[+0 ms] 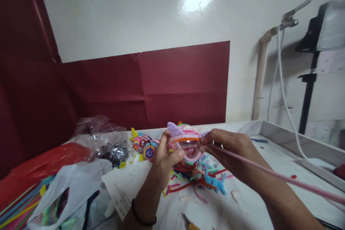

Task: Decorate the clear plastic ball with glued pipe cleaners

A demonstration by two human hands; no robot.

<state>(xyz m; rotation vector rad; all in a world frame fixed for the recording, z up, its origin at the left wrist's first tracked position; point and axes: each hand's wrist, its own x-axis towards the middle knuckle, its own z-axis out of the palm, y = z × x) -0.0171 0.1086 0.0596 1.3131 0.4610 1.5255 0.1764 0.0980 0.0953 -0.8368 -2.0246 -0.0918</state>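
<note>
My left hand (167,156) is wrapped around a round, striped pipe-cleaner craft piece (185,128), its thumb on the pink rim of a clear oval window (192,148). A fluffy lilac ear-like point (174,128) rises from the piece's upper left. At its right edge, my right hand (215,142) pinches a long pink pipe cleaner (264,168), whose length trails off to the lower right. The end of that pipe cleaner lies hidden at my fingertips. Two more colourful round craft pieces (150,150) rest on the table just left of my left hand.
Cut pipe-cleaner scraps (201,179) and a blue twisted bundle (215,183) lie below the hands. Pliers (190,222) sit at the near edge. Leftward are a printed paper (126,183), a white plastic bag (70,183), a red bag (67,156) and loose pipe cleaners (21,208).
</note>
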